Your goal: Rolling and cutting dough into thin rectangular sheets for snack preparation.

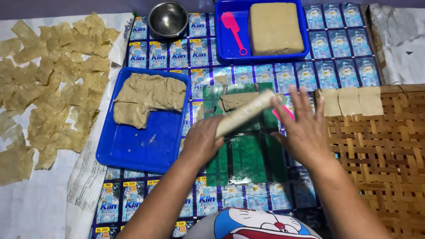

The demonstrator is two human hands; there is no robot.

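Note:
A pale rolling pin [245, 112] lies slanted across a green plastic sheet [248, 155], over a flat piece of brown dough [234, 101]. My left hand [201, 140] presses on the pin's near end with fingers curled over it. My right hand [303, 126] rests flat, fingers spread, at the pin's far end, partly covering a pink scraper [283, 113]. Both palms bear on the pin rather than grip it.
A blue tray [133, 152] at left holds rolled dough slabs [148, 97]. Another blue tray [226, 48] at the back holds a dough block [274, 27] and a pink spatula [233, 31]. A steel bowl [168, 20] stands behind. Thin squares [53, 79] dry on paper at left; a woven bamboo tray [380, 150] with three squares [349, 101] lies at right.

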